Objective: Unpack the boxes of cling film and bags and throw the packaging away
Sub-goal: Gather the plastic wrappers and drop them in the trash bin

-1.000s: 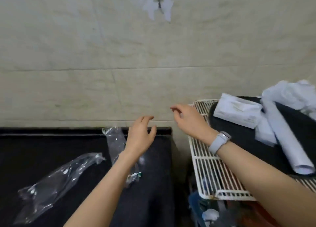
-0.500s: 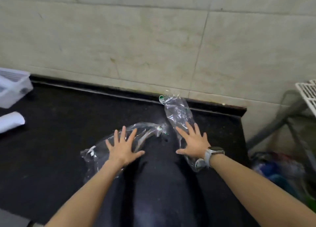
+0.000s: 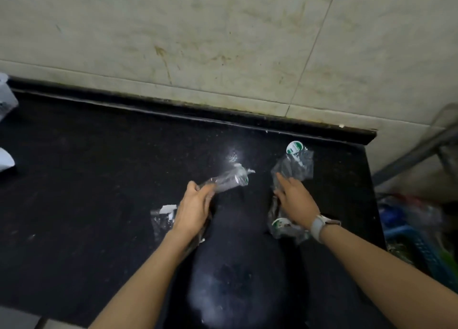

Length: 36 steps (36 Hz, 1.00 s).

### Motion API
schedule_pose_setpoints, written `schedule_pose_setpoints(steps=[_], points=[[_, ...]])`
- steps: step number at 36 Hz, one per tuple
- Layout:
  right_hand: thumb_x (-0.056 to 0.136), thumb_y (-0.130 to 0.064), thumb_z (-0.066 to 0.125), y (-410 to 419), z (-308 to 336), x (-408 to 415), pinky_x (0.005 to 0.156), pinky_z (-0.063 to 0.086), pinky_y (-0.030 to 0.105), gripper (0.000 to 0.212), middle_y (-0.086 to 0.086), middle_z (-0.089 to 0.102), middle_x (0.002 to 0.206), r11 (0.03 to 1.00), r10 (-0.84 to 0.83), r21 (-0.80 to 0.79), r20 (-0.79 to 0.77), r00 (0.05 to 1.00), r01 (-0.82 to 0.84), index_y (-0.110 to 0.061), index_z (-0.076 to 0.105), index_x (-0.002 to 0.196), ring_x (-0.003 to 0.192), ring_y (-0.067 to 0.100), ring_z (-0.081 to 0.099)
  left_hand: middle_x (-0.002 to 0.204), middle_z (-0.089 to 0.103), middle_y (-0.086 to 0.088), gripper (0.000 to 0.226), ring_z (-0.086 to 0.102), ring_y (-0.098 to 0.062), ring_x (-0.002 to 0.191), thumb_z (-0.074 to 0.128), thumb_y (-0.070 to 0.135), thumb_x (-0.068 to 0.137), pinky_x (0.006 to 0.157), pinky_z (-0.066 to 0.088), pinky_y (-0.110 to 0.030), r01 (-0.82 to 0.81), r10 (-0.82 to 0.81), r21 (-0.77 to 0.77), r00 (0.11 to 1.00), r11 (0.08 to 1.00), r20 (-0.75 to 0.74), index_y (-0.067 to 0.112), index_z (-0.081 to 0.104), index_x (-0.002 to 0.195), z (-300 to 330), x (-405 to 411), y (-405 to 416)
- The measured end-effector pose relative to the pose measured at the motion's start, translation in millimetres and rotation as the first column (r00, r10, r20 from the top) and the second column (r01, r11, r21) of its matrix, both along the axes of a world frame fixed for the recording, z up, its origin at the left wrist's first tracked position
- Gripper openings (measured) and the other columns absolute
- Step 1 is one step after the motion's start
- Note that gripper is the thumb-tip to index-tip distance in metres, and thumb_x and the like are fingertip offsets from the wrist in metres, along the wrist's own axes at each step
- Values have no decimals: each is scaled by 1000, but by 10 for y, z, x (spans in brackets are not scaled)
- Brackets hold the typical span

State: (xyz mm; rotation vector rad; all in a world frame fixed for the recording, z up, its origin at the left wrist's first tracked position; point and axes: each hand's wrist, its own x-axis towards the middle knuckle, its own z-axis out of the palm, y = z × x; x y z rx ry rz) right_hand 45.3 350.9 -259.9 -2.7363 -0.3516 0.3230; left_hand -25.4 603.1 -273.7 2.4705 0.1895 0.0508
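Observation:
Two clear plastic wrappers with green-and-white round stickers lie on the black counter (image 3: 99,180). My left hand (image 3: 193,208) is closed around the middle of the left wrapper (image 3: 229,181), bunching it; its ends stick out above and below the hand. My right hand (image 3: 296,197), with a white watch on the wrist, presses on the right wrapper (image 3: 296,166), fingers curling into the film. Whether the right hand has a full grip on it is not clear.
A tiled wall (image 3: 223,43) stands right behind the counter. White objects (image 3: 5,159) sit at the far left edge. Right of the counter's end, low down, are a blue crate (image 3: 409,244) with rubbish and the grey legs of a rack (image 3: 409,152).
Both hands lay flat with spread fingers on the wrappers half a second ago. Now the left hand has closed around its wrapper and the right hand's fingers have drawn together on the other.

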Motion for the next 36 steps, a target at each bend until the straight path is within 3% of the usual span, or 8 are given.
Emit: schedule_pose_setpoints(steps=[5, 8, 14, 19, 24, 28, 32, 36], points=[[91, -23, 53, 64, 207, -276, 79, 43, 38, 20, 12, 57, 89, 994, 50, 81, 253, 966, -73, -5, 63, 90, 92, 28, 49, 84, 29, 5, 43, 44, 0, 72, 54, 56, 78, 73, 34, -18, -201, 206, -149, 979, 968, 17, 21, 44, 55, 216, -223, -172], [87, -28, 58, 124, 346, -441, 71, 43, 32, 24, 6, 49, 84, 982, 74, 149, 281, 957, -120, -8, 56, 75, 85, 21, 43, 83, 31, 4, 43, 41, 12, 76, 63, 31, 84, 69, 28, -12, -324, 348, -204, 933, 924, 91, 15, 42, 50, 373, -451, -257], [87, -16, 57, 321, 512, -803, 72, 33, 15, 13, -3, 46, 110, 846, 202, 471, 152, 968, -251, -11, 47, 80, 85, 14, 53, 113, 53, -1, 10, 53, -4, 96, 56, -1, 82, 89, 38, -22, -520, 599, -370, 789, 770, 139, 8, 56, 81, 676, -1132, -322], [87, -14, 51, 582, 677, -1298, 62, 46, 40, 25, 8, 61, 76, 761, 394, 531, 80, 916, -374, -31, 33, 91, 66, 28, 57, 91, 64, 8, 44, 62, -14, 85, 48, -2, 83, 81, 47, -30, -665, 754, -390, 642, 637, 136, 27, 47, 117, 734, -2056, -361], [89, -10, 46, 843, 739, -2021, 58, 34, 32, 37, -12, 49, 65, 570, 667, 530, 148, 730, -628, -27, 37, 121, 53, 9, 47, 67, 54, 4, 25, 52, -17, 59, 41, 18, 95, 58, 41, -32, -875, 933, -328, 351, 356, 77, 37, 49, 109, 587, -3243, -573], [91, -10, 41, 1047, 685, -2736, 64, 35, 31, 40, -5, 55, 82, 414, 841, 504, 106, 530, -758, -27, 41, 128, 72, 22, 56, 80, 58, 7, 12, 54, -16, 75, 44, 23, 95, 65, 34, -23, -942, 996, -326, 83, 77, -7, 23, 56, 91, 504, -4261, -855], [92, -7, 40, 1160, 525, -3649, 73, 37, 30, 39, -6, 51, 84, 224, 963, 486, 23, 269, -845, -25, 47, 125, 77, 18, 46, 85, 48, -4, 11, 47, -25, 80, 55, 28, 80, 69, 38, -34, -896, 959, -355, -213, -268, -185, 21, 47, 82, 485, -5289, -1302], [93, -9, 41, 1156, 328, -4403, 93, 43, 37, 35, 5, 58, 123, 70, 998, 465, -40, 58, -882, -23, 49, 124, 105, 26, 55, 88, 35, 1, 31, 44, -38, 96, 47, 19, 52, 84, 42, -45, -807, 879, -365, -370, -465, -302, 16, 35, 81, 466, -6012, -1731]])
